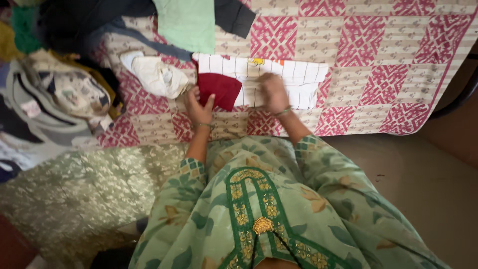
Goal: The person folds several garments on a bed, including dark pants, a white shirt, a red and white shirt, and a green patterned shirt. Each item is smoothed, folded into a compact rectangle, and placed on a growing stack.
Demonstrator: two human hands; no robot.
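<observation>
A white cloth with thin dark stripes (298, 79) lies spread flat on a bed covered by a pink and cream checked sheet (383, 55). A dark red cloth (221, 88) lies over its left end. My left hand (198, 107) rests at the red cloth's lower left edge, with the thumb on the fabric. My right hand (273, 92) presses down on the striped cloth just right of the red one, fingers curled and blurred. Both wrists wear bangles.
A crumpled white garment (157, 74) lies left of the red cloth. A heap of mixed clothes (59, 89) fills the left side, with a light green cloth (186, 22) and a dark one (234, 15) at the back. A green patterned fabric (84, 184) hangs below left.
</observation>
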